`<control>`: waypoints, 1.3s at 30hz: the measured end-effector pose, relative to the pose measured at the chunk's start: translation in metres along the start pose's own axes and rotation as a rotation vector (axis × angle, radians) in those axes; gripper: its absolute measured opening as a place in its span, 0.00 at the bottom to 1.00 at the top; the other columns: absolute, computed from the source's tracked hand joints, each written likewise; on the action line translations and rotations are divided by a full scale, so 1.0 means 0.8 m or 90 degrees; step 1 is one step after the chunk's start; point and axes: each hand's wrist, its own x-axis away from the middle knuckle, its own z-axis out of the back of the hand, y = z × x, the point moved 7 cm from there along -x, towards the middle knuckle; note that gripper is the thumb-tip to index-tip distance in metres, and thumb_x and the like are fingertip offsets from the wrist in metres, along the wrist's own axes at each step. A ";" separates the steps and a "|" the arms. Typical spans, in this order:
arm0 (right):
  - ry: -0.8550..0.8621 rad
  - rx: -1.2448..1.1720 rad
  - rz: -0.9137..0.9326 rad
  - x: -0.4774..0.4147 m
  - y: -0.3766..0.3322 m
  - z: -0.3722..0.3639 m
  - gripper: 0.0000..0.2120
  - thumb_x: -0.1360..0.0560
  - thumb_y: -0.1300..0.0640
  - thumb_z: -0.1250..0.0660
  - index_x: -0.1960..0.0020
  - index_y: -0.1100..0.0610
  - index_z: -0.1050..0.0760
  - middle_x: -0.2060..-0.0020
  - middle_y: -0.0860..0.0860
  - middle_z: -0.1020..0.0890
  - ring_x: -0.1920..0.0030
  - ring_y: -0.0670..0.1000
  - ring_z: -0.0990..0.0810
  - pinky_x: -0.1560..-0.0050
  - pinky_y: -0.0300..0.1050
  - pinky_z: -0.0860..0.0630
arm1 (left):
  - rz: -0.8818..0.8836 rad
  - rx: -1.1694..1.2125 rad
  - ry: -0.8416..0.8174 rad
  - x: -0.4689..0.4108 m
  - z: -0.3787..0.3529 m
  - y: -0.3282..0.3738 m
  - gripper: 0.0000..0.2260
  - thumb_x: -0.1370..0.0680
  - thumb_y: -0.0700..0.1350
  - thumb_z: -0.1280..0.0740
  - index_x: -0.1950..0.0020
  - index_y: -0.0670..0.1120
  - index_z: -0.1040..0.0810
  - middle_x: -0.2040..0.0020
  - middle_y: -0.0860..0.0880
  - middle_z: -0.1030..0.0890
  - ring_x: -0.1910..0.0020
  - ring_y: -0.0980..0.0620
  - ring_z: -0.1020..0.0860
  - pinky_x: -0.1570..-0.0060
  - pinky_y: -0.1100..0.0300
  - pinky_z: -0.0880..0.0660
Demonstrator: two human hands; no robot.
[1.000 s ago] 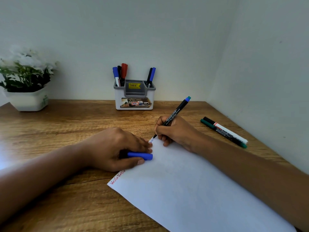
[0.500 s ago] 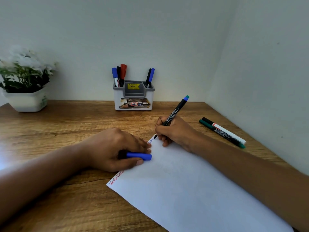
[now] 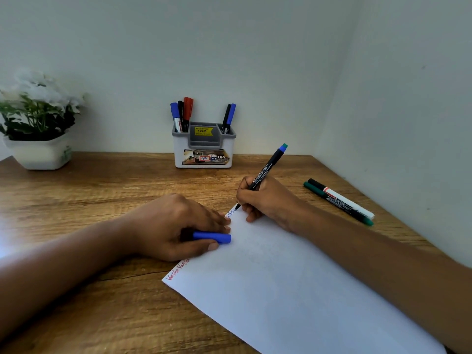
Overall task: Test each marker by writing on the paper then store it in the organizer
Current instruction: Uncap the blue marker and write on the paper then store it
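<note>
My right hand [image 3: 265,200] grips a thin black marker with a blue end [image 3: 268,167], its tip touching the far corner of the white paper [image 3: 281,290], where small blue writing shows. Red writing runs along the paper's left edge. My left hand [image 3: 178,226] rests on that left edge and holds the marker's blue cap [image 3: 213,237] between thumb and fingers. The grey-and-white organizer [image 3: 204,152] stands at the back against the wall, with several markers upright in its left and right compartments.
Two more markers, a green one [image 3: 337,204] and a white-barrelled black one [image 3: 342,199], lie side by side on the wooden table [image 3: 89,200] at the right, near the side wall. A white pot of white flowers [image 3: 38,129] sits at the back left.
The marker tip has crept a little along the paper's corner, and the blue writing there has grown. My left hand and the cap have stayed put.
</note>
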 end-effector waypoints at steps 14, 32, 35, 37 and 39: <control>-0.020 -0.072 -0.024 -0.001 0.004 0.005 0.03 0.28 0.66 0.34 0.58 0.61 0.24 0.70 0.54 0.22 0.72 0.45 0.24 0.72 0.37 0.24 | -0.001 -0.006 0.000 -0.001 0.001 0.001 0.17 0.23 0.55 0.37 0.39 0.47 0.20 0.40 0.52 0.19 0.38 0.61 0.24 0.45 0.58 0.22; -0.025 0.011 0.012 -0.002 0.003 0.003 0.07 0.29 0.67 0.33 0.65 0.60 0.24 0.71 0.54 0.22 0.73 0.43 0.24 0.72 0.36 0.24 | -0.005 -0.003 0.002 -0.001 0.000 0.000 0.17 0.23 0.54 0.36 0.39 0.46 0.20 0.40 0.52 0.19 0.39 0.61 0.23 0.45 0.57 0.21; -0.020 0.009 0.013 -0.002 0.002 0.004 0.07 0.29 0.67 0.33 0.65 0.60 0.24 0.71 0.54 0.22 0.73 0.43 0.24 0.72 0.36 0.24 | -0.001 -0.005 -0.002 -0.001 0.000 0.000 0.18 0.23 0.55 0.37 0.39 0.46 0.20 0.40 0.52 0.19 0.38 0.60 0.23 0.45 0.57 0.21; -0.024 0.013 0.012 -0.002 0.002 0.003 0.07 0.29 0.66 0.33 0.65 0.59 0.24 0.71 0.53 0.21 0.73 0.43 0.24 0.72 0.36 0.24 | 0.000 -0.002 -0.002 -0.001 0.000 0.000 0.18 0.23 0.54 0.36 0.39 0.46 0.20 0.40 0.52 0.19 0.38 0.60 0.23 0.45 0.57 0.21; -0.026 0.011 0.008 -0.002 0.002 0.003 0.06 0.29 0.66 0.33 0.64 0.60 0.24 0.72 0.53 0.22 0.73 0.44 0.24 0.72 0.37 0.24 | -0.001 0.001 -0.001 -0.001 0.000 0.001 0.17 0.23 0.54 0.36 0.39 0.46 0.20 0.40 0.52 0.19 0.38 0.61 0.24 0.45 0.58 0.21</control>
